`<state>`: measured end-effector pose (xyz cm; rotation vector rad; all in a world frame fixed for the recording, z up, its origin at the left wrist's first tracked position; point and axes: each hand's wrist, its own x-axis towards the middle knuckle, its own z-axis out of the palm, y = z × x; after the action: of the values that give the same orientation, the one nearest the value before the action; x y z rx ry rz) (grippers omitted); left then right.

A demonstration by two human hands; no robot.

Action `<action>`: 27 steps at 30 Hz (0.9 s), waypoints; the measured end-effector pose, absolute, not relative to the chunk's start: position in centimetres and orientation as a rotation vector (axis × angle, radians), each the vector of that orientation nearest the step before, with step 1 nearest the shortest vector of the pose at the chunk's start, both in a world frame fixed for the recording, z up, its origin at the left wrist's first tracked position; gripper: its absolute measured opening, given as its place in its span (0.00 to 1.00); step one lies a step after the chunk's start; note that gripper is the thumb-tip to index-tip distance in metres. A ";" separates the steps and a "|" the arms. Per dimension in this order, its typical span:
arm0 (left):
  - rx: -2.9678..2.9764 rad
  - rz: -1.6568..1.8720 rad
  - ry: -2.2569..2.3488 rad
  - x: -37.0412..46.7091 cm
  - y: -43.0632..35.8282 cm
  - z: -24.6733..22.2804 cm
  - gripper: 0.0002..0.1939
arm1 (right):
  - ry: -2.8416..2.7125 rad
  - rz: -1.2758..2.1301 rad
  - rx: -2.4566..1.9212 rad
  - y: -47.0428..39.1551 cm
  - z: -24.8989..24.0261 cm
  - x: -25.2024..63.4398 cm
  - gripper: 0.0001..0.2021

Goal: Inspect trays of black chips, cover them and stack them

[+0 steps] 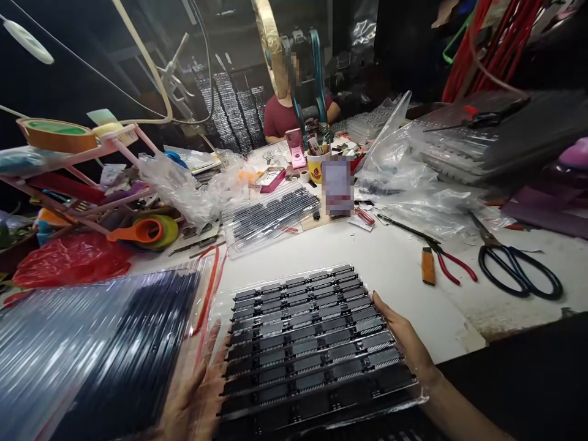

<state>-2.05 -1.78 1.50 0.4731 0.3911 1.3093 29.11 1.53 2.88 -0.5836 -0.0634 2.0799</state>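
Observation:
A clear plastic tray (321, 349) lies tilted before me, filled with rows of black circuit-board strips that carry chips with fine pins. Its right edge is gripped by my right hand (408, 337), thumb on the rim and the other fingers hidden beneath. On the opposite side my left hand (197, 386) holds the left edge, its fingers partly seen through the clear plastic and slightly blurred. To the left of that hand is a stack of plastic-covered dark strips (124, 343).
Another tray of dark strips (275, 214) lies farther back. On the right are red-handled pliers (445, 260), an orange box cutter (428, 266) and large scissors (519, 263). Plastic bags (413, 177) and a yellow cup (316, 166) crowd the back, where a person (280, 116) sits.

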 end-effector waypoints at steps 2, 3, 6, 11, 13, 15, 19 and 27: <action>0.471 1.345 0.347 -1.9 -1.8 1.4 0.26 | -0.056 2.067 -0.608 1.6 2.9 29.3 0.18; 0.462 1.368 0.347 -1.9 -1.8 1.4 0.27 | -0.054 2.063 -0.622 1.6 3.0 29.3 0.17; 0.433 1.359 0.505 -2.1 -2.0 2.1 0.30 | -0.054 2.027 -0.664 1.6 2.9 29.6 0.17; 0.310 1.283 0.750 -3.0 -2.2 3.0 0.34 | -0.071 1.985 -0.735 1.6 1.3 30.2 0.12; 0.300 1.293 0.736 -3.1 -2.2 2.8 0.33 | -0.053 1.947 -0.805 1.5 0.1 30.7 0.11; 0.340 1.307 0.695 -3.1 -2.2 2.2 0.32 | -0.042 1.866 -0.917 1.2 -1.2 31.3 0.13; 0.428 1.375 0.598 -2.5 -2.5 1.1 0.32 | -0.048 1.788 -1.056 0.3 -3.2 32.7 0.27; 0.331 1.453 0.814 -1.7 -2.4 1.7 0.34 | 0.004 1.849 -1.250 0.3 -3.6 33.8 0.18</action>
<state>-1.73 -2.38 1.67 0.3308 0.8137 1.4528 33.83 0.28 -3.63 -1.2502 0.0041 1.8486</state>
